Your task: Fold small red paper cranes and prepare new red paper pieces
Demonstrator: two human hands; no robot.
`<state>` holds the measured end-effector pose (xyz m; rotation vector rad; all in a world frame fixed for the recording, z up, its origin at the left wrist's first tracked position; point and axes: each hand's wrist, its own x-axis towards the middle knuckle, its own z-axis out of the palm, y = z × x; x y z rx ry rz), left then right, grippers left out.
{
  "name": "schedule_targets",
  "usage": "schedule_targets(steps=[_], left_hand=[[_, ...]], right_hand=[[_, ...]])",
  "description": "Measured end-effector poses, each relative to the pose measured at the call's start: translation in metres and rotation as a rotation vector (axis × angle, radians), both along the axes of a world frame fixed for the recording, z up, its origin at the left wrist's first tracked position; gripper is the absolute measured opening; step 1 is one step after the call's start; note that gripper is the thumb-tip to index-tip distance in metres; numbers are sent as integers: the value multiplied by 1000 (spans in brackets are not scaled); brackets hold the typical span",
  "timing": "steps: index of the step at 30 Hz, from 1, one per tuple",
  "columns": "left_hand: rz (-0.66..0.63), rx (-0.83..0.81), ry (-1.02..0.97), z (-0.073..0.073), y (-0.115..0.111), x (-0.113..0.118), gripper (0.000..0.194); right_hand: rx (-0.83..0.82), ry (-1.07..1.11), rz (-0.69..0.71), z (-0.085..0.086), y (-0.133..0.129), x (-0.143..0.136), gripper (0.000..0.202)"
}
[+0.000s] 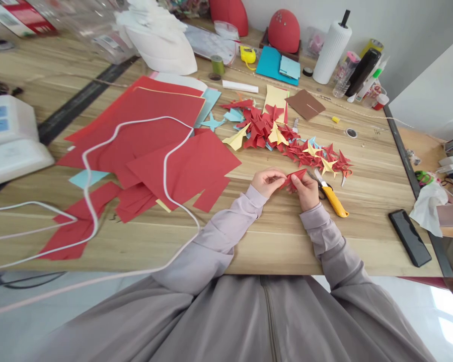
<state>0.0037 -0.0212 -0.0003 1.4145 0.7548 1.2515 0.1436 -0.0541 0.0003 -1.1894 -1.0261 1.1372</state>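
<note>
Between my two hands is a small folded piece of red paper. My left hand pinches its left end, fingers pressed together. On its right side my right hand grips it, thumb lying on top. Just right of my right hand lies a yellow utility knife, with scissors partly hidden beside it. Beyond my hands is a heap of folded red paper stars, with some yellow and blue ones mixed in. Red paper sheets are spread to the left.
A white cable loops over the red sheets. A black phone lies near the right table edge. At the back stand a white bottle, a yellow tape measure and blue paper. A brown card lies behind the stars.
</note>
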Motion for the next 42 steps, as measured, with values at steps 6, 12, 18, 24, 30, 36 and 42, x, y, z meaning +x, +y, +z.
schedule_targets(steps=[6, 12, 18, 24, 30, 36, 42], left_hand=[[19, 139, 119, 1, -4, -2, 11], [11, 251, 165, 3, -6, -4, 15], [29, 240, 223, 6, -8, -5, 8], [54, 269, 206, 7, -9, -4, 10], [32, 400, 218, -2, -5, -6, 13], [11, 343, 232, -3, -2, -7, 14], [15, 178, 159, -2, -4, -3, 11]], right_hand=[[-61, 64, 9, 1, 1, 3, 28], [-83, 79, 27, 2, 1, 4, 26], [-87, 30, 47, 1, 1, 5, 27], [-91, 16, 81, 0, 1, 8, 26], [-73, 20, 107, -2, 2, 9, 25], [-83, -13, 128, 2, 1, 8, 29], [-78, -32, 157, 7, 0, 5, 33]])
